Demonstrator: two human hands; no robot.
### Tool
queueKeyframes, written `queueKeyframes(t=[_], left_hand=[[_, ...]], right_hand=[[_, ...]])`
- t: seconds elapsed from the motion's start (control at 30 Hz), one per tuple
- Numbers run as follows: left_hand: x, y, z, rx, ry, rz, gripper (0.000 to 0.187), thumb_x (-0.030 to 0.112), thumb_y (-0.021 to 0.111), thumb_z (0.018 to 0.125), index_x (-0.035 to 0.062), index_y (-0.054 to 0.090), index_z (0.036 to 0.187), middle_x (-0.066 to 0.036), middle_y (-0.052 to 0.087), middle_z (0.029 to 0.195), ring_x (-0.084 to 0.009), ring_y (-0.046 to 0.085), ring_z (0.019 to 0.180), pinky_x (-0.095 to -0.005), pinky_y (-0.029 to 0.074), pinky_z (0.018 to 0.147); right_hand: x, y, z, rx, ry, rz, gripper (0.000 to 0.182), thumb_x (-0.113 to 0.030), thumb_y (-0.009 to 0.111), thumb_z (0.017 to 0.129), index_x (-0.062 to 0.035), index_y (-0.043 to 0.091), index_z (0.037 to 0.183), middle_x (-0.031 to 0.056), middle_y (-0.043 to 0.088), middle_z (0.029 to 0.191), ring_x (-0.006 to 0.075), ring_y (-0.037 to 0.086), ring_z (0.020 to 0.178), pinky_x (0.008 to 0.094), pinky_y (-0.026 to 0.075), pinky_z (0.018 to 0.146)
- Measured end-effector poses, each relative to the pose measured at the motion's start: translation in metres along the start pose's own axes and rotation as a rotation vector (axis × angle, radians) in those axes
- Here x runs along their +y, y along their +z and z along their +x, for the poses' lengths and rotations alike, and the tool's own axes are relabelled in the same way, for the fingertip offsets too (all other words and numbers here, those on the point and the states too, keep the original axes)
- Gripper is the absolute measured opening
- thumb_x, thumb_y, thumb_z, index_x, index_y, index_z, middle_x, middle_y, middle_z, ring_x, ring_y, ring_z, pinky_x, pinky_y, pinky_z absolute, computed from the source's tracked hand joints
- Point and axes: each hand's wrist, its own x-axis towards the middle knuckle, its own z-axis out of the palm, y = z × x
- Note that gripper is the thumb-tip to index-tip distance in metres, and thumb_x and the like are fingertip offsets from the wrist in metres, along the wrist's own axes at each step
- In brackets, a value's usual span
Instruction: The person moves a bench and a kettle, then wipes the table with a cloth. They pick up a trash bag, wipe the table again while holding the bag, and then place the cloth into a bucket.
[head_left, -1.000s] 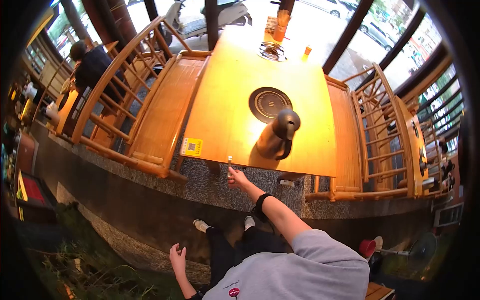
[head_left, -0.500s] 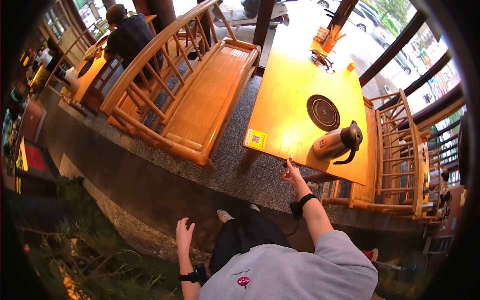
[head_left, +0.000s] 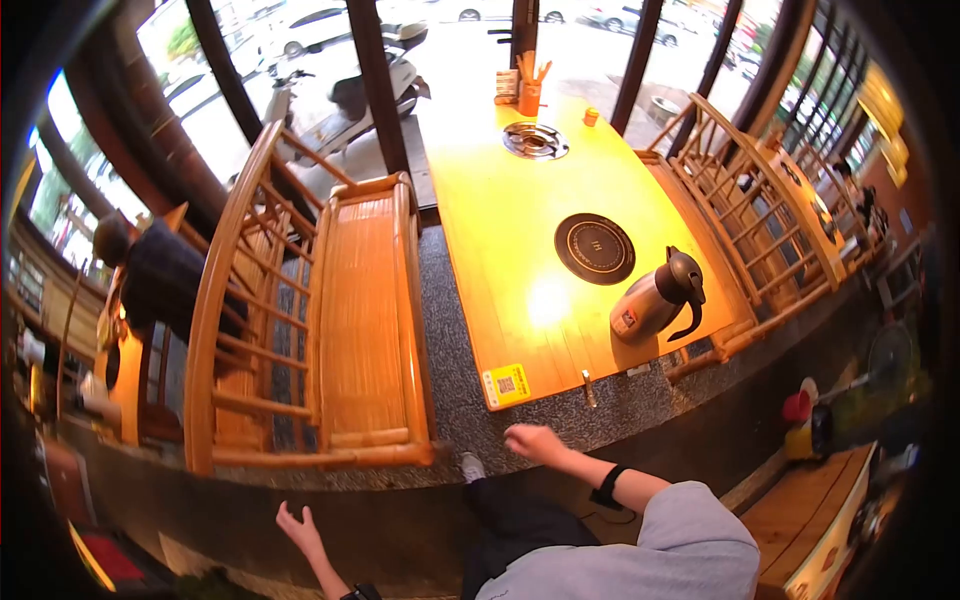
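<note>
My left hand [head_left: 298, 527] is low in the view, open and holding nothing, its fingers apart over the dark floor. My right hand [head_left: 537, 443] is in front of the near edge of a yellow wooden table [head_left: 500, 290], apart from it. Its fingers are curled in, and I see nothing in them. A small metal piece [head_left: 589, 389] hangs at the table's near edge, to the right of that hand. Near that edge stands a steel thermos jug [head_left: 648, 303] with a black lid and handle. A yellow card with a QR code [head_left: 506, 384] lies on the near left corner.
A round black hob plate [head_left: 595, 249] and a metal burner ring [head_left: 535, 141] are set in the table. An orange cup of chopsticks [head_left: 529, 97] stands at its far end. Bamboo benches [head_left: 370, 320] flank it. A person in dark clothes [head_left: 165, 275] sits at the left.
My right hand has left the metal piece at the table edge and drawn back to the left. My left hand stays open. The view has turned to the right.
</note>
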Motion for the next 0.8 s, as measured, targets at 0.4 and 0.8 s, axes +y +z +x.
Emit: queueKeyframes(t=[0.4,0.8], left_hand=[[-0.045,-0.008,0.223,0.48,-0.235,0.52,0.088,0.048,0.072,0.076,0.0165,0.026,0.143,-0.027,0.05,0.112,-0.0419,0.053,0.09,-0.0472,0.048,0.073],[-0.079,-0.061,0.257,0.343,-0.078,0.655,0.066,0.057,0.072,0.072,0.013,0.047,0.115,-0.025,0.048,0.104,-0.0406,0.053,0.089,-0.0434,0.049,0.07]], right_hand=[[0.005,0.093,0.022,-0.337,0.413,-0.042,0.029,-0.033,0.054,0.087,-0.0113,0.057,0.106,0.0155,0.066,0.091,0.0348,0.064,0.085,0.0462,0.051,0.071],[-0.041,0.088,-0.083,0.014,0.991,-0.061,0.026,-0.029,0.057,0.085,-0.0074,0.061,0.1,0.0131,0.068,0.087,0.0293,0.066,0.081,0.0407,0.052,0.072]])
